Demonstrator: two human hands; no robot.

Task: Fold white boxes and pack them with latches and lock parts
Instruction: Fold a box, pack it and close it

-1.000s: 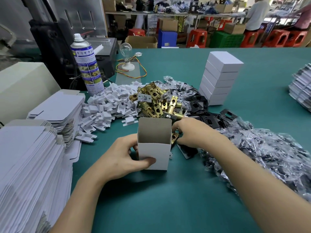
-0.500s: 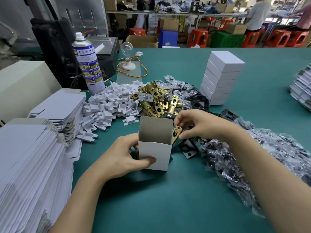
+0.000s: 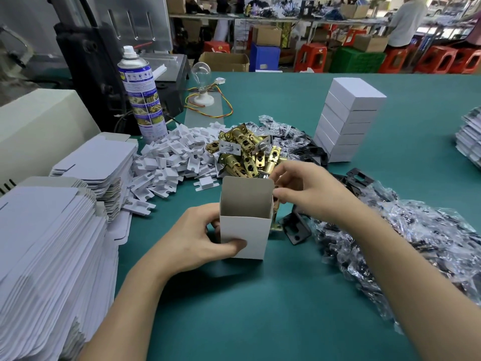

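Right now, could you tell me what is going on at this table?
A person is packing lock parts. The left hand grips an open white box standing upright on the green table. The right hand pinches a brass latch beside the box's right side, not yet inside. The latch pile and a stack of closed boxes lie behind.

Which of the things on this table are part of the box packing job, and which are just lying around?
Job: box in left hand; latch in right hand; latch pile; white inserts; flat blanks; bagged parts; black plates; packed boxes.
Lying about: spray can; bulb.
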